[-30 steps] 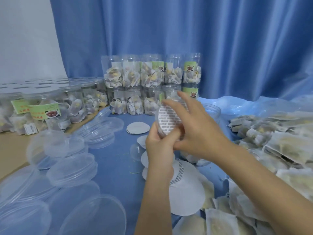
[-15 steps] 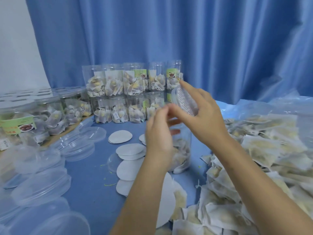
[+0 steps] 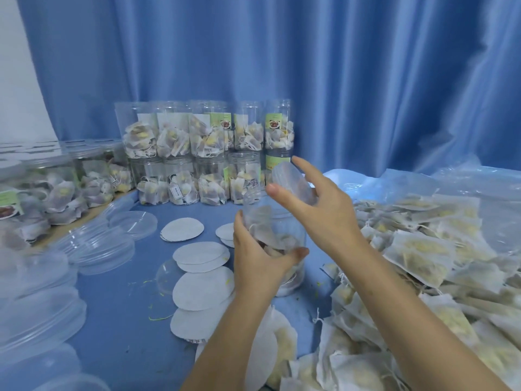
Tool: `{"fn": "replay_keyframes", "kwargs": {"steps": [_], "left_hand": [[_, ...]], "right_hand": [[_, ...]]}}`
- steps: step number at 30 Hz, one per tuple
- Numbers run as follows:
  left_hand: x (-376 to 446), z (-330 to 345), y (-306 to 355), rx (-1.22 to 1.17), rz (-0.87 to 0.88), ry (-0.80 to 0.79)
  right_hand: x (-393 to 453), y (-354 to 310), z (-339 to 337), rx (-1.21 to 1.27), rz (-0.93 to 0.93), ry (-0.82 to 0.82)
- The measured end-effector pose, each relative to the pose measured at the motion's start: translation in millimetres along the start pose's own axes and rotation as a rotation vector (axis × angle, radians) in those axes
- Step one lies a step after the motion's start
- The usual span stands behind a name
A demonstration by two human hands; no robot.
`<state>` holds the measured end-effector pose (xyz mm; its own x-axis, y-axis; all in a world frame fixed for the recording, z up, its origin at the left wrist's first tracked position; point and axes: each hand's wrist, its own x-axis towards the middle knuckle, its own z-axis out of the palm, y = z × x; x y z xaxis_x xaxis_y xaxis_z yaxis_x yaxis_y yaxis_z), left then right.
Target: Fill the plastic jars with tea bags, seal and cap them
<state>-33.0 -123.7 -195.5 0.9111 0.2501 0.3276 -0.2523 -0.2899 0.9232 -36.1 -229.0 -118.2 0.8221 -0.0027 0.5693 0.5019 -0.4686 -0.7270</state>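
L hand (image 3: 255, 259) now down round jar (image 3: 275, 238); seal (image 3: 293, 182) in R hand (image 3: 324, 213) just above.

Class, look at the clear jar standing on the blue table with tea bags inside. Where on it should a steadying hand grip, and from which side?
Grip the jar round its straight middle wall, coming from its left, as the left hand does. The wall is round and upright, so fingers wrap it easily. This leaves the open mouth free for the seal disc that the right hand holds above it.
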Motion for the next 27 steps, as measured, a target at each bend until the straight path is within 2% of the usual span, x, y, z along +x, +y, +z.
{"fn": "replay_keyframes", "kwargs": {"steps": [5, 8, 10, 13, 18, 24, 27], "left_hand": [[-5, -6, -2, -0.001, 0.169, 0.085], [-8, -10, -2, 0.046, 0.266, 0.098], [-10, -12, -3, 0.051, 0.295, 0.116], [-10, -15, -5, 0.053, 0.309, 0.118], [-8, -24, -6, 0.065, 0.334, 0.025], [-2, -33, -4, 0.082, 0.274, -0.173], [-1, -34, -1, 0.106, 0.273, -0.213]], "right_hand": [[-1, -2, 1, -0.063, -0.104, -0.045], [-3, -3, -1, -0.200, -0.216, -0.112], [-6, -5, -2, -0.291, -0.242, -0.176], [-6, -7, -7, -0.294, -0.259, -0.270], [-2, -16, -23, -0.207, -0.257, -0.421], [2, -23, -43, -0.291, -0.235, -0.657], [2, -26, -49, -0.378, -0.204, -0.698]]}}
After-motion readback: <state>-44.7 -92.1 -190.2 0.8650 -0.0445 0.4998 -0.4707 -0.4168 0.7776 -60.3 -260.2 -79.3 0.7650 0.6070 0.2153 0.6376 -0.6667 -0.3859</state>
